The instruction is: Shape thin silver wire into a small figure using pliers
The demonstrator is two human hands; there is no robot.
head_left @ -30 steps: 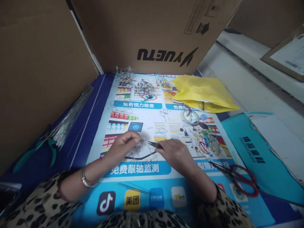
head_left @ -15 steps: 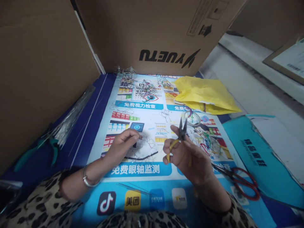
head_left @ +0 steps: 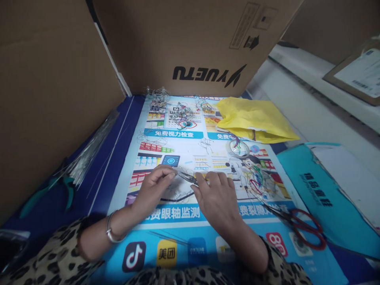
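Note:
My left hand [head_left: 156,184] is closed in a pinch at the middle of the printed sheet, on something too small to make out. My right hand [head_left: 216,194] is wrapped round the pliers [head_left: 190,178], whose handles are mostly hidden under the palm. The jaws point left and their tips reach the fingertips of my left hand. Beneath both hands, a loose tangle of thin wire [head_left: 178,190] lies on the sheet.
Red-handled scissors [head_left: 305,225] lie at the right, beside a teal bag [head_left: 299,170]. A yellow pouch [head_left: 252,118], a tape roll [head_left: 239,148] and wire tangles [head_left: 181,113] sit farther back. Teal pliers [head_left: 69,192] and straight wires [head_left: 86,158] are left; a cardboard box [head_left: 178,39] stands behind.
My right hand has turned palm down and moved left with the pliers; their jaws have swung from pointing up to pointing left, at my left fingertips. My left hand has barely moved.

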